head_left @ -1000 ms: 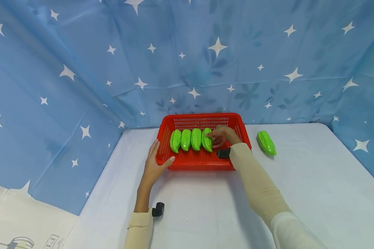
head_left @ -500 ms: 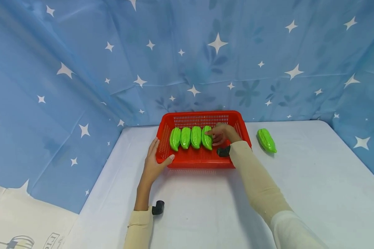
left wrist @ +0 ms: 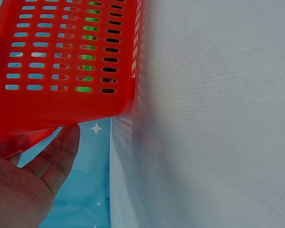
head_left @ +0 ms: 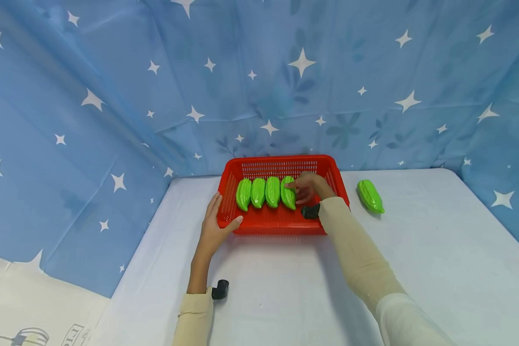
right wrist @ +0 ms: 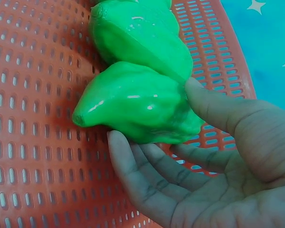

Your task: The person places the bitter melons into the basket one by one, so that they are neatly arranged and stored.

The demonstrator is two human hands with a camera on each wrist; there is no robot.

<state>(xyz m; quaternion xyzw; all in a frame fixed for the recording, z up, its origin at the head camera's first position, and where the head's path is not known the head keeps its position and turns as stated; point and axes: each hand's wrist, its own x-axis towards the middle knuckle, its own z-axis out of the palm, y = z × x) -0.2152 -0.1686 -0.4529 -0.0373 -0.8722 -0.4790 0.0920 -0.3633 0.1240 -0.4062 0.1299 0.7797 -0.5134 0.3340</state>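
A red perforated plastic basket (head_left: 281,228) stands at the back of the table. Several glossy green bitter melons (head_left: 258,193) lie side by side in it, tapered ends toward the front. My right hand (head_left: 309,187) reaches in and holds the rightmost bitter melon (right wrist: 137,104); in the right wrist view the thumb is at its far end and the fingers curl along its lower side. My left hand (head_left: 214,230) grips the basket's front left corner, thumb over the front rim and fingers along the left side. The left wrist view shows those fingers (left wrist: 61,159) under the rim.
One more bitter melon (head_left: 370,196) lies on the white tablecloth (head_left: 450,250) right of the basket. A blue curtain with white stars (head_left: 259,86) hangs close behind and to both sides. Black wrist cameras sit on both sleeves.
Both hands keep their places, the right on the rightmost bitter melon, the left at the basket corner. Only the head view shifts slightly.
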